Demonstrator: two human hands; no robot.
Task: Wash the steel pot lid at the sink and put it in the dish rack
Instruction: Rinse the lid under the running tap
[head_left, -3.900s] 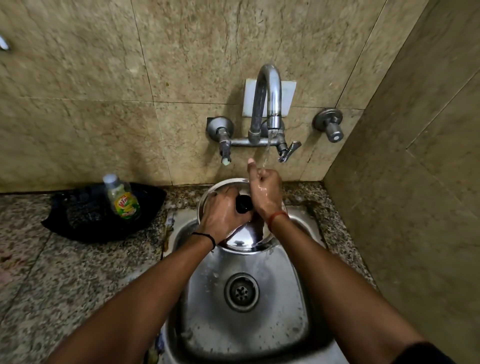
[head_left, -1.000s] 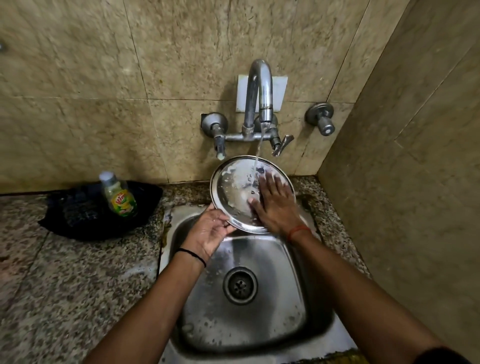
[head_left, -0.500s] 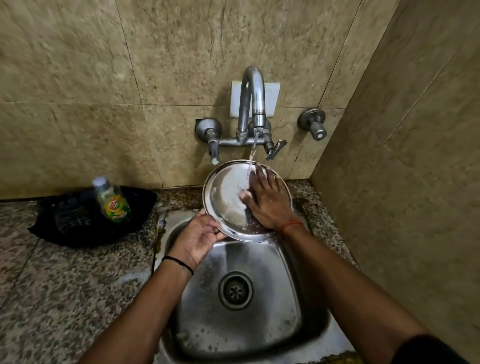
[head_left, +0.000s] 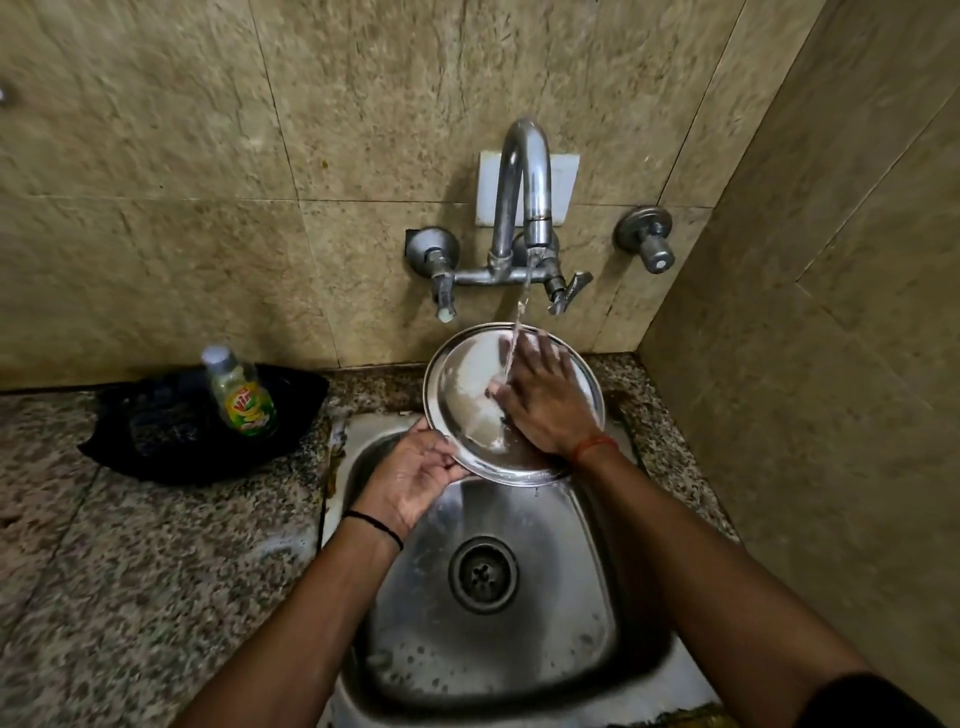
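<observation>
While water runs from the tap (head_left: 524, 197): steel pot lid (head_left: 467, 384), underside rinse, held tilted just below the spout.
Left hand (head_left: 415, 475) grips the lower rim; right hand (head_left: 540, 400) flat, fingers straight, rubbing. Advice: rotate lid under stream, cover rim.
</observation>
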